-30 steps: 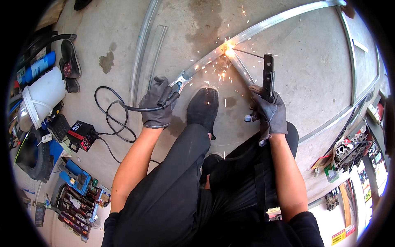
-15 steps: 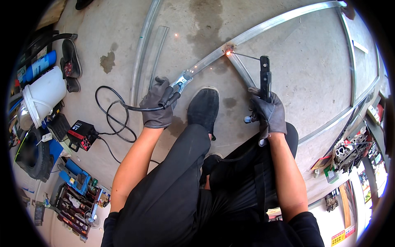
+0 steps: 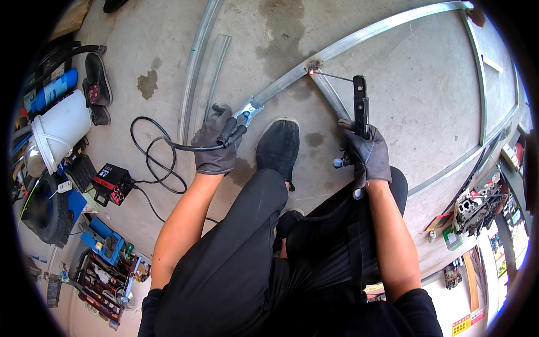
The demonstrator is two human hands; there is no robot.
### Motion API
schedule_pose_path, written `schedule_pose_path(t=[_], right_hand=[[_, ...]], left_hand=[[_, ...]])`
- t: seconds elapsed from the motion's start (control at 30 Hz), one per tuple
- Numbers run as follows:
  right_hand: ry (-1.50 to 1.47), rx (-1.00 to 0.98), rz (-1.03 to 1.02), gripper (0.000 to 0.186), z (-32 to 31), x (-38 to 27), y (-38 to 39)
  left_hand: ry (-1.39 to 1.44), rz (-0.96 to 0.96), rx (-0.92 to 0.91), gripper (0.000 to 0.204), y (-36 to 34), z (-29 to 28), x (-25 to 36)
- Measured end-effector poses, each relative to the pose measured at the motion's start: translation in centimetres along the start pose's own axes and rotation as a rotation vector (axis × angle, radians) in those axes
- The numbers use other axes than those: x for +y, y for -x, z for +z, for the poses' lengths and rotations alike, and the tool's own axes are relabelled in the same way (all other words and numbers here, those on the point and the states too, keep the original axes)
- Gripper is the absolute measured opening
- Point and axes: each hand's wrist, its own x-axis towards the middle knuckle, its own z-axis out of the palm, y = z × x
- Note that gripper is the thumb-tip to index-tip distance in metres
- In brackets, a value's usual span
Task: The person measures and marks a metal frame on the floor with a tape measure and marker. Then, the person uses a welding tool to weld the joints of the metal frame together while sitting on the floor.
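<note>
My left hand [image 3: 215, 143], in a grey glove, is closed round a ground clamp [image 3: 240, 124] with a black cable; its jaws sit at the end of a metal bar [image 3: 286, 82]. In my gloved right hand [image 3: 366, 153] is a black electrode holder [image 3: 361, 104], gripped upright. A thin welding rod [image 3: 336, 76] runs left from the holder to the joint where a short metal bar [image 3: 330, 96] meets the long one. At the rod's tip the joint [image 3: 313, 69] glows orange, with dark scorching around it.
A welding machine [image 3: 112, 184] with a looped black cable [image 3: 160, 143] sits at left. Near it are a white bucket [image 3: 63, 130], a tyre [image 3: 45, 210] and shoes [image 3: 96, 81]. Loose metal bars [image 3: 218, 73] lie beyond my left hand. The frame [image 3: 480, 84] extends right; an engine part [image 3: 474, 210] lies nearby.
The bright glow at the joint has dimmed and the flying sparks are gone. The electrode holder has shifted very slightly left; both hands are otherwise almost still.
</note>
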Motion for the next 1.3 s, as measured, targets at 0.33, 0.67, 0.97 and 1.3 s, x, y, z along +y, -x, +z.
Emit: schedule_pose_path(t=[0.33,0.67,0.97,1.3], right_hand=[[-0.132,0.0,-0.066,0.026,0.2,-0.8,0.8],[-0.299,0.028,-0.016,0.021,-1.0,-1.0,-0.2],[-0.271,0.025,-0.034,0.026,-1.0,-0.7,-0.4],[-0.251,0.027,-0.011,0.021,-0.3,-0.8,0.1]], left_hand=[[-0.023,-0.027,-0.118,0.048,-0.2,-0.3,0.0],[-0.014,-0.041,-0.099,0.037,-0.3,-0.7,0.6],[-0.066,-0.02,-0.018,0.04,0.0,0.1,0.7],[-0.065,-0.102,-0.094,0.029,-0.4,0.2,0.5]])
